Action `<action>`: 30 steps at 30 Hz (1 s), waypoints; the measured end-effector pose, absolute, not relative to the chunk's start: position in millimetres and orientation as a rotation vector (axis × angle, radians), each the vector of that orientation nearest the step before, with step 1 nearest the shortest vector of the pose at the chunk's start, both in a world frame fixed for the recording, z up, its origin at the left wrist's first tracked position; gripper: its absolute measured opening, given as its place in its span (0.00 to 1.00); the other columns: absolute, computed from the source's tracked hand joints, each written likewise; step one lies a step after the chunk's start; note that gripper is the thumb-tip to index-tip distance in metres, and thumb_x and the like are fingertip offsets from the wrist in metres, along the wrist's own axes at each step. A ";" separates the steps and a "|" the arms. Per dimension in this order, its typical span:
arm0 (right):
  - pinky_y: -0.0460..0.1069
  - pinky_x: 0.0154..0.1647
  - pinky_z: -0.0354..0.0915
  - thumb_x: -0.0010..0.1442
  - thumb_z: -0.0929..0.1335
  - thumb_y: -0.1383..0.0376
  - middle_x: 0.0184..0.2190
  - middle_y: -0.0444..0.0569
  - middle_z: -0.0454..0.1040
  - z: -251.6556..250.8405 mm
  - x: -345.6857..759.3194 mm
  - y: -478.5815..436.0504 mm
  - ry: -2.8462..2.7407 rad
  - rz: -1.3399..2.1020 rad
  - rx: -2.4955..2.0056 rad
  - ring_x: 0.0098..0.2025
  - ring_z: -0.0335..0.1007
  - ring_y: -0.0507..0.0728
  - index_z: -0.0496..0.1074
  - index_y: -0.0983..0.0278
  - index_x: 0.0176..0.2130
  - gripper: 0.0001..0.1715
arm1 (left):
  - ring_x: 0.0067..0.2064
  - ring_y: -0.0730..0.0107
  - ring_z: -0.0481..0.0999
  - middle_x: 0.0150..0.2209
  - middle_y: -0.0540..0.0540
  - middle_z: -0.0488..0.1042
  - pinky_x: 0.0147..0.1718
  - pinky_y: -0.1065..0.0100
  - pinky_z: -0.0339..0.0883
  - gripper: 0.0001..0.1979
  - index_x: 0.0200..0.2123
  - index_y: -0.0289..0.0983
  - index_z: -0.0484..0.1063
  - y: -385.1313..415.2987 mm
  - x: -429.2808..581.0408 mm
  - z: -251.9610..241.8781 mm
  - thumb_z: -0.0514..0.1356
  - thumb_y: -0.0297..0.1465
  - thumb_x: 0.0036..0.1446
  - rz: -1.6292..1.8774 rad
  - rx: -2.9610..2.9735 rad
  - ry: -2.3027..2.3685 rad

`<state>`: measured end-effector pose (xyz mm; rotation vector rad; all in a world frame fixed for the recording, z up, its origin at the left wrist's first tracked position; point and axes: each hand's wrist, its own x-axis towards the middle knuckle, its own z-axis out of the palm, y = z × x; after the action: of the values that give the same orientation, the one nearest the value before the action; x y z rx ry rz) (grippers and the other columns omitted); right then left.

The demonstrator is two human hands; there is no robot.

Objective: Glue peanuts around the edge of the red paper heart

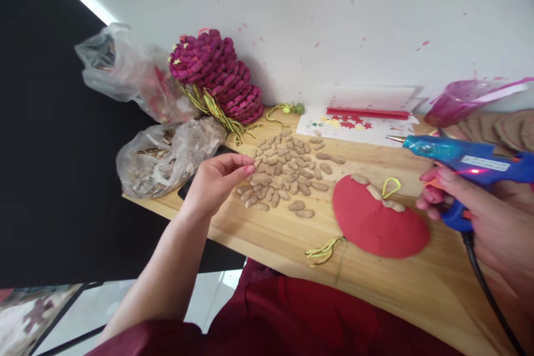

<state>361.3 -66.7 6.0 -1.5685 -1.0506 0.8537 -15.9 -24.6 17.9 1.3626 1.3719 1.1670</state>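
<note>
My left hand (221,178) is at the near left side of a loose pile of peanuts in their shells (287,164), thumb and forefinger pinched on a peanut (257,162). In my right hand (479,206) is a blue hot glue gun (463,158) with a glowing red light, its metal nozzle pointing left. Below the nozzle lies a red, rounded cutout (379,222) with a few peanuts (375,192) along its upper edge. A yellow cord loop (391,187) stands at its top, and a yellow-green tassel (323,251) extends from its lower left.
Magenta peanut-shell crafts (225,75) with tassels are stacked against the wall. Plastic bags (167,158) sit at the left. White paper (308,122) holds small coloured stars (348,122). A pink translucent cup (453,101) and brown discs (496,128) stand back right. The glue gun's black cord (484,272) hangs down.
</note>
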 end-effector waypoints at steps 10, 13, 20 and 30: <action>0.49 0.21 0.65 0.50 0.79 0.47 0.26 0.48 0.72 8.6 364.8 -63.8 -0.946 0.966 -1.504 0.26 0.69 0.54 0.76 0.58 0.27 0.21 | 0.29 0.77 0.74 0.27 0.48 0.77 0.30 0.76 0.70 0.15 0.29 0.33 0.82 -30.0 11.3 26.2 0.79 0.34 0.40 1.103 0.842 1.036; 0.46 0.20 0.63 0.49 0.80 0.49 0.24 0.46 0.71 10.5 361.2 -65.3 -0.928 1.005 -1.443 0.24 0.67 0.52 0.75 0.60 0.26 0.21 | 0.31 0.75 0.76 0.31 0.47 0.80 0.32 0.74 0.71 0.14 0.32 0.35 0.83 -32.9 14.6 22.2 0.78 0.35 0.43 1.141 1.034 1.131; 0.44 0.20 0.63 0.53 0.79 0.53 0.23 0.43 0.71 15.0 357.4 -68.1 -0.920 1.077 -1.333 0.24 0.67 0.50 0.74 0.62 0.31 0.18 | 0.37 0.66 0.80 0.36 0.46 0.83 0.38 0.65 0.73 0.07 0.39 0.38 0.82 -38.6 37.1 17.1 0.69 0.33 0.58 0.925 1.850 1.327; 0.44 0.21 0.61 0.57 0.77 0.55 0.22 0.42 0.70 17.0 357.9 -68.0 -0.964 1.087 -1.322 0.22 0.69 0.49 0.73 0.64 0.31 0.17 | 0.43 0.61 0.76 0.38 0.46 0.81 0.47 0.55 0.62 0.06 0.38 0.39 0.78 -45.3 83.5 8.7 0.61 0.27 0.67 0.559 2.732 1.034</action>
<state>357.9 -68.0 17.0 -1.3218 -0.9640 1.0866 83.5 -45.3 8.7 2.7324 1.0338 0.5588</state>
